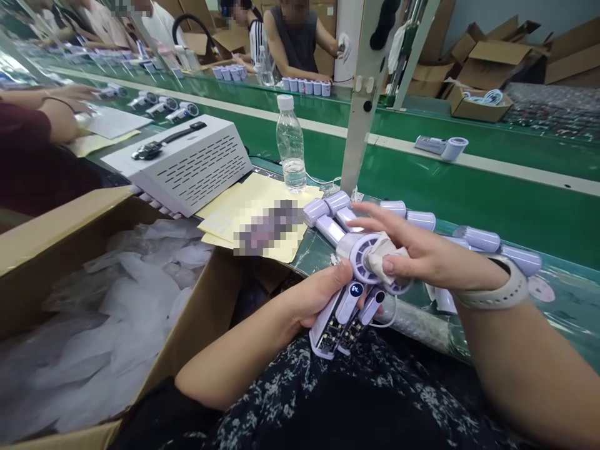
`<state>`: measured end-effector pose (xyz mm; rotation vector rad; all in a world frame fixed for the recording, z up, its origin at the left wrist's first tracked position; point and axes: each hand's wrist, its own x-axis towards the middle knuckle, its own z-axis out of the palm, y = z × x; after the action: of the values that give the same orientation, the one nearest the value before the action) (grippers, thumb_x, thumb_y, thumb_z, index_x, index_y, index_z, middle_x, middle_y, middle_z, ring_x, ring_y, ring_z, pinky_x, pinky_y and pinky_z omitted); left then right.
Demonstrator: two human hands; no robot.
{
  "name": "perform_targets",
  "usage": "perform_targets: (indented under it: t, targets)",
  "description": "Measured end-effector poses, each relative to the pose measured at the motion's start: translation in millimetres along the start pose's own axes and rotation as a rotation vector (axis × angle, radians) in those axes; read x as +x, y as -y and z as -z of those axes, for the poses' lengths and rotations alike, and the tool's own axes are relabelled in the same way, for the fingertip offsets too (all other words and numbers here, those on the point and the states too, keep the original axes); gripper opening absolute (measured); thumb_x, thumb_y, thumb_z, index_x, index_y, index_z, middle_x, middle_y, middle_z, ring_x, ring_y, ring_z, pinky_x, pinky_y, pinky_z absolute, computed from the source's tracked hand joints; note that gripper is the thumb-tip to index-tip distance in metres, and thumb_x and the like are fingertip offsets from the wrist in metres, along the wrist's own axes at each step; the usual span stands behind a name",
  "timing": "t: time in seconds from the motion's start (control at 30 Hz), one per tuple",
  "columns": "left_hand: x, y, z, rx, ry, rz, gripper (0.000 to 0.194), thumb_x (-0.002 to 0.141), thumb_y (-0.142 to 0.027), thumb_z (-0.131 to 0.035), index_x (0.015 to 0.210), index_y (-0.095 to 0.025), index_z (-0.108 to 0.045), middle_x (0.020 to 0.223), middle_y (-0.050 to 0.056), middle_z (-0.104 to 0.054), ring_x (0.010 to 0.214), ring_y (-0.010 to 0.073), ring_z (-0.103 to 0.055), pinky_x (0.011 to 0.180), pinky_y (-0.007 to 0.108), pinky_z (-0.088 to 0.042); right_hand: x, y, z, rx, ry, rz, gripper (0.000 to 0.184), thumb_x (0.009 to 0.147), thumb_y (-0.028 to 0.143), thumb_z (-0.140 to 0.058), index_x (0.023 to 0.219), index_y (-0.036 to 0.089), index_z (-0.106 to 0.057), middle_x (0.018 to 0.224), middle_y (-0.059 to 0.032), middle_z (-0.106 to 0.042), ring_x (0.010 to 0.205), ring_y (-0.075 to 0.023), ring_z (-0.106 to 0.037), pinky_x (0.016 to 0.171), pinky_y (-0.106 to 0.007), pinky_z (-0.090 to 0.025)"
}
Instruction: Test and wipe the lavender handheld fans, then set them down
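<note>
My left hand (321, 292) is closed around two light-purple fans, held above my lap at the near edge of the surface (569, 319). The front fan (347, 305) has a lit display, the back fan (373, 306) a dark one; circuit boards show on both handles. My right hand (424, 256) is loosely open, fingers stretched out past the fan heads, thumb pressing a white cloth (385, 253) against the front fan's round grille. More purple fans (480, 238) lie beyond on the surface. Clear bottle (290, 144) upright behind; cardboard box (213, 300) of plastic bags to my left.
</note>
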<state>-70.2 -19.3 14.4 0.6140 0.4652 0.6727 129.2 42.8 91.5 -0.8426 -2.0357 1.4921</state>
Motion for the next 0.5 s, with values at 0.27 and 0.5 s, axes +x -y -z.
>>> perform_targets:
  t: [0.27, 0.5]
  targets:
    - [-4.3, 6.8, 4.7, -0.041, -0.024, 0.066, 0.073, 0.057, -0.085, -0.074, 0.068, -0.013, -0.07, 0.073, 0.01, -0.074, 0.069, 0.0196, -0.073, 0.066, 0.025, -0.059, 12.1, 3.0, -20.4, -0.016, 0.04, -0.014, 0.026, 0.087, 0.037, -0.075, 0.11, 0.025, -0.07, 0.085, 0.0008, -0.073, 0.07, -0.0166, -0.068, 0.06, -0.024, -0.05]
    - [-6.3, 7.1, 14.5, -0.095, 0.015, 0.017, 0.075, 0.063, -0.089, -0.065, 0.066, -0.014, -0.066, 0.086, 0.012, -0.075, 0.079, 0.0225, -0.075, 0.067, 0.027, -0.061, 27.6, -18.4, -28.4, -0.362, -0.323, -0.012, 0.067, 0.102, 0.071, -0.03, 0.087, 0.02, -0.071, 0.081, -0.0084, -0.073, 0.074, -0.0244, -0.069, 0.067, -0.035, -0.051]
